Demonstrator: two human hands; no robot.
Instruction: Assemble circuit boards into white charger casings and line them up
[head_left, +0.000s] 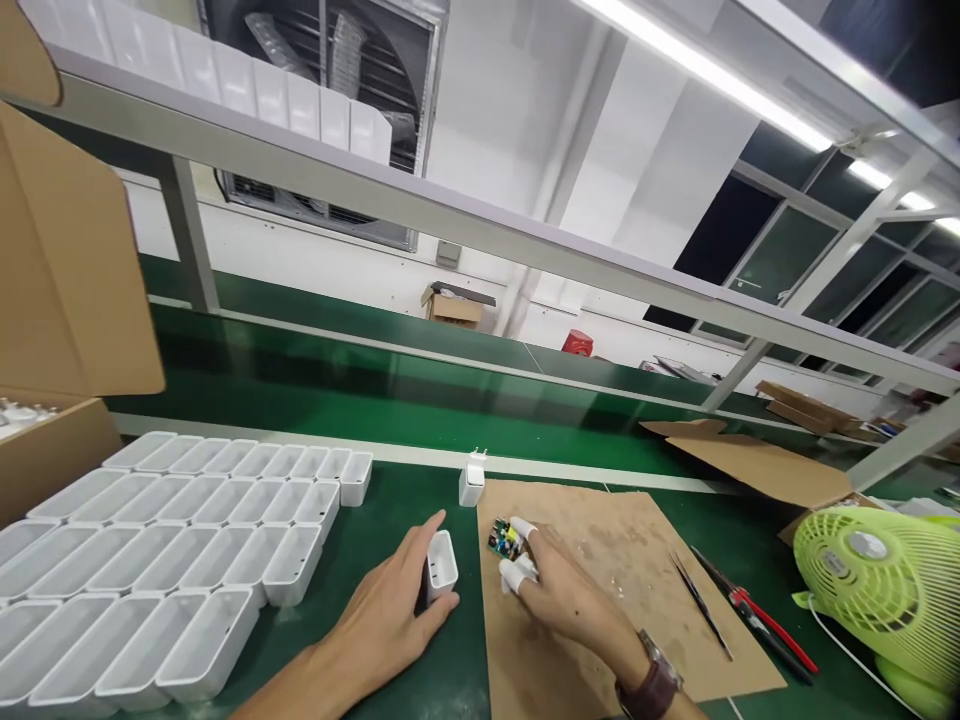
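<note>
My left hand point(390, 605) is closed around a white plastic charger housing point(442, 565), its open end facing up. In my right hand point(559, 580), white finger cots cover the thumb and a fingertip, which pinch a small circuit board point(505, 538) with a yellow part on it. The board is over the left edge of a brown cardboard sheet point(600, 620), just right of the housing. Behind both hands stands a white charger with plug pins point(472, 480). Rows of open white housings point(217, 640) fill the bench on the left.
Tweezers point(703, 608) lie on the cardboard, with red-and-black pliers point(765, 620) beside them. A green fan point(874, 570) stands at the right. Cardboard boxes point(60, 455) sit at the left edge, and a metal shelf rail point(450, 215) crosses above the green bench point(420, 690).
</note>
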